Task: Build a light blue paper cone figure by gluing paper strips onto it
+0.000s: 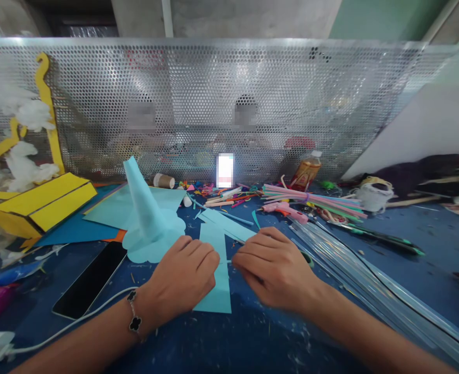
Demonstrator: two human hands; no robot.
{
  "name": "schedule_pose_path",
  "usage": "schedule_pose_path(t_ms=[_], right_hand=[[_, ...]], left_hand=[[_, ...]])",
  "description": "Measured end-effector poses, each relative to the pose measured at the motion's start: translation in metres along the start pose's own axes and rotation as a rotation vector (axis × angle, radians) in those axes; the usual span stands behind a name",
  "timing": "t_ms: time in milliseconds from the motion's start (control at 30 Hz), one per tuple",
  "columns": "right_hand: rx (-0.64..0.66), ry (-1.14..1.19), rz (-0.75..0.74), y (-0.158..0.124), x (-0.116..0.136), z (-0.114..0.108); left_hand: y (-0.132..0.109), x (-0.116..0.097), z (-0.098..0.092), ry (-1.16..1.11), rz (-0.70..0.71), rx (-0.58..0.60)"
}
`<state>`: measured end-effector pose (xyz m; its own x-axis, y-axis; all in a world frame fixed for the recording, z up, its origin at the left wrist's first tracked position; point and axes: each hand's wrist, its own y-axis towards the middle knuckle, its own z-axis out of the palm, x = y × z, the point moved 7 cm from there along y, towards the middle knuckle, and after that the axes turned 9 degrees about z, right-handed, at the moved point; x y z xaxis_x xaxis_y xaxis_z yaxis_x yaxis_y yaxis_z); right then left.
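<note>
Well, on the paint-flecked blue surface [252, 337], a black smartphone [90, 280] lies leftmost; the left grip [180, 278], curled closed, presses a long pale-blue paper strip [218, 291], its long axis pointing toward the perforated metal panel [213, 104]; the right grip [276, 267] pinches a thin white stick [228, 261]. The amber plastic bottle's [306, 174] label is too blurred to read.

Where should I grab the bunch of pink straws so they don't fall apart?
Grab the bundle of straws around its middle, at the purple band, reaching down from above, past the right hand. The straws fan out toward both ends, so the banded part is the narrowest and tightest, and its top is free for your fingers.
</note>
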<state>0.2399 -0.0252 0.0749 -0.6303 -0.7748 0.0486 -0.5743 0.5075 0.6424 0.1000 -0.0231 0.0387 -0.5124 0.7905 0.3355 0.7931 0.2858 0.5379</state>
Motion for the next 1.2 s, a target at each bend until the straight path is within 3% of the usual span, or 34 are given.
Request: schedule_pose_path(t_ms=[300,467,667,733,833,967,1100,1200], right_hand=[[-0.012,0.034,0.068,0.001,-0.036,-0.017],[-0.053,-0.014,0.144,-0.002,-0.065,-0.03],[-0.207,-0.004,0.404,-0.013,-0.105,-0.046],[-0.175,0.022,0.418,-0.012,-0.102,-0.039],[-0.077,0.059,0.322,-0.006,-0.079,-0.023],[0.023,0.106,0.146,-0.002,-0.046,-0.005],[0.058,0.127,0.111,-0.004,-0.038,0.001],[-0.008,0.016,0.092,-0.005,-0.038,-0.004]], left_hand=[[-0.01,0.029,-0.005,-0.152,-0.087,-0.014],[-0.018,0.053,0.0,-0.223,-0.225,0.028],[-0.025,0.063,-0.004,-0.194,-0.304,-0.079],[-0.024,0.054,-0.012,-0.097,-0.279,-0.169],[-0.018,0.032,-0.021,0.086,-0.181,-0.251],[-0.012,0.011,-0.019,0.187,-0.073,-0.196],[-0.012,0.01,-0.007,0.079,-0.076,-0.082],[-0.017,0.023,0.002,-0.157,-0.241,-0.066]])
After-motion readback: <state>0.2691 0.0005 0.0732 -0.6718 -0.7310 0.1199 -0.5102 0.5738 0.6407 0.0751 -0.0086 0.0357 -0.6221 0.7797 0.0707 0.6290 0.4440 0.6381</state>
